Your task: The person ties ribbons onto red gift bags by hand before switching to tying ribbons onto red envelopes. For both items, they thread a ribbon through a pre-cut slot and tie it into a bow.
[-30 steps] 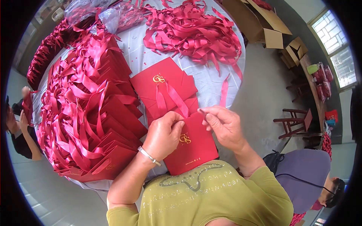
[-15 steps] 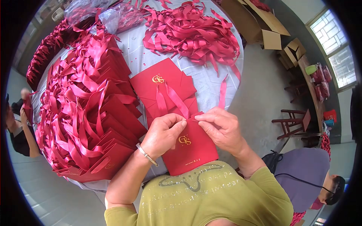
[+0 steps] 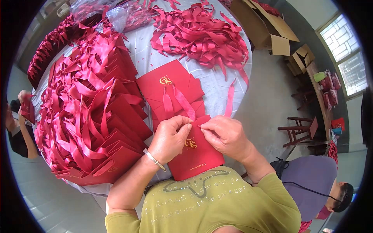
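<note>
Head view: my left hand (image 3: 171, 136) pinches the top of a flat red paper bag with gold lettering (image 3: 200, 158) between thumb and forefinger, while my right hand (image 3: 225, 136) has thumb and forefinger pressed together at that same edge; I cannot tell what scrap of red lies in their tips. The bag is right before my chest, its lower edge seeming to meet my olive-green shirt (image 3: 221, 202), probably to steady it so both hands can work the top.

Just beyond lie more flat red paper bags (image 3: 167, 75), the uppermost trailing a pink-red satin ribbon (image 3: 182, 101) toward my left fingers. A loose heap of pink-red ribbons (image 3: 202, 39) sits farther off, I judge within reach. Crowded close on my left, a bank of ribboned red bags (image 3: 116, 132) limits that elbow. Pale lined tablecloth (image 3: 215, 87) shows between heap and bags, and its edge curves past a single ribbon end (image 3: 230, 99); beyond it, grey floor (image 3: 268, 93) gives my right arm more swing.
</note>
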Demonstrator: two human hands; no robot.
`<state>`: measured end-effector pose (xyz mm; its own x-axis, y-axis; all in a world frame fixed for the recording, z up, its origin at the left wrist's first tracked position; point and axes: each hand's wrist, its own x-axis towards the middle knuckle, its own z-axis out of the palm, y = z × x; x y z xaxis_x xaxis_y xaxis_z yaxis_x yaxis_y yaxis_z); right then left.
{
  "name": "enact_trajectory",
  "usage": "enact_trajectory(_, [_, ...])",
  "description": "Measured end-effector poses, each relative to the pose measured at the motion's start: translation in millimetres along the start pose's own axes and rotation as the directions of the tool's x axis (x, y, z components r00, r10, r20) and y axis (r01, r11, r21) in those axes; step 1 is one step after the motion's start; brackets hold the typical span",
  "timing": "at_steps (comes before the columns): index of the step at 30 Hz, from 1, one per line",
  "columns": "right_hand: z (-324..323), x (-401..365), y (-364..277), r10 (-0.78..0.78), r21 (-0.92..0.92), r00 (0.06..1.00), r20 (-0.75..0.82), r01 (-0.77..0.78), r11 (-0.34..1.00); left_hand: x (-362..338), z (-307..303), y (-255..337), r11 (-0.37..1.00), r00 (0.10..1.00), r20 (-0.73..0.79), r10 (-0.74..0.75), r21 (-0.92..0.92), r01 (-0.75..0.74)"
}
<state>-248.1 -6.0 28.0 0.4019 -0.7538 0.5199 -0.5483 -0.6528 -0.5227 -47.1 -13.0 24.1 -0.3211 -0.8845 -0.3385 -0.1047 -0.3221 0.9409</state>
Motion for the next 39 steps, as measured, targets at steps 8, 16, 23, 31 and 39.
enact_trajectory(8, [-6,12,-8,-0.077,-0.211,0.974,0.213,0.123,0.970,-3,3,4,0.998,0.999,-0.046,0.025,0.053,-0.022])
enact_trajectory(16, [-6,30,-6,0.182,-0.053,0.919,0.350,-0.174,0.983,-4,2,-3,0.990,0.993,-0.063,0.100,0.107,-0.093])
enact_trajectory(23, [-25,49,1,0.286,0.303,0.839,0.462,-0.453,0.839,-7,9,-12,0.828,0.894,-0.120,0.431,0.448,-0.338])
enact_trajectory(31, [-12,102,39,0.118,0.140,0.390,0.913,-0.571,0.809,-13,24,-8,0.706,0.821,-0.145,0.552,0.606,-0.367])
enact_trajectory(39, [-1,94,50,0.211,0.041,0.165,0.964,-0.869,0.494,-11,20,-12,0.743,0.840,-0.149,0.521,0.564,-0.360])
